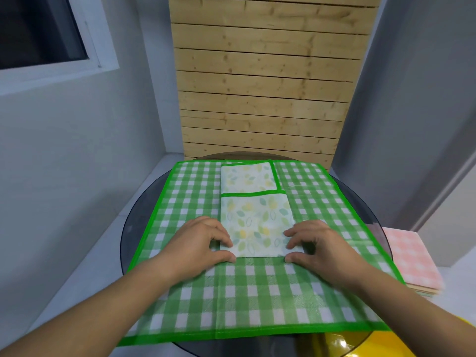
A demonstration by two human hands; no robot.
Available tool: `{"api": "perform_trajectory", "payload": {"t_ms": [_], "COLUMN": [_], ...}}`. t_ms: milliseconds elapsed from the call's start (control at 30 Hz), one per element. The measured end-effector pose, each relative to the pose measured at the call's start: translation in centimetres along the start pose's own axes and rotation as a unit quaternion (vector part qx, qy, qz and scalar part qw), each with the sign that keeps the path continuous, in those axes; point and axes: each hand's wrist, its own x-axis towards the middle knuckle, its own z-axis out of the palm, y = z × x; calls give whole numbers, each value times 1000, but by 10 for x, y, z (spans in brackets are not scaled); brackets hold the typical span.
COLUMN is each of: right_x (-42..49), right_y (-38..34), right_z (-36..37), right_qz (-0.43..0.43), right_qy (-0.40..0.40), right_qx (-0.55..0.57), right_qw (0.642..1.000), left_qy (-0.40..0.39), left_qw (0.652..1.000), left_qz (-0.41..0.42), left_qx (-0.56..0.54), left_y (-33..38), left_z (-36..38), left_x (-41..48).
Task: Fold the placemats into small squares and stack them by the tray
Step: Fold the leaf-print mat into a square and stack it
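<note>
**Pinch both near corners, then fold square**

Head view: a leaf-print placemat [257, 222], already folded down to a small rectangle, lies in the middle of a large green checked placemat [257, 292] spread flat over a round glass table [134, 228]. The left hand [203, 240] pinches its near left corner, thumb at the edge and fingertips on top. The right hand [319, 243] pinches the near right corner the same way. A second folded placemat [247, 176] sits just behind, touching or nearly touching the first.

The step looks like the last fold or a final squaring. To do it well, lift both corners together and level, carry them to the green-trimmed far edge, match corner to corner, then press the crease flat from the middle outward. Keep the checked placemat underneath from dragging along.

A pink checked stack [412, 261] rests lower, off to the right. I cannot make out a tray for certain; a yellow thing [438, 343] shows at the bottom right.
</note>
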Motion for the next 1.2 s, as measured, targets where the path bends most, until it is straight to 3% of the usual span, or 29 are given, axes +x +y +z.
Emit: {"api": "perform_trajectory", "payload": {"t_ms": [300,600,900,1100,1200], "right_x": [-1,-5,-20,-20,-15], "right_y": [-1,-23,-50,-61,-62], "right_z": [0,-14,-28,-42,-43], "right_qz": [-98,-121,-104,-83,-67], "right_qy": [26,121,122,141,151], "right_qx": [-111,-58,30,70,103], "right_qw": [989,984,987,984,981], "left_qy": [14,89,-71,-107,-118], "left_qw": [998,990,961,982,980], "left_qz": [19,3,-7,-17,-14], "left_qx": [58,-108,-267,-155,-159], "left_y": [5,24,13,23,20], "left_z": [-8,-28,-49,-50,-44], "left_x": [-5,-16,-28,-28,-26]}}
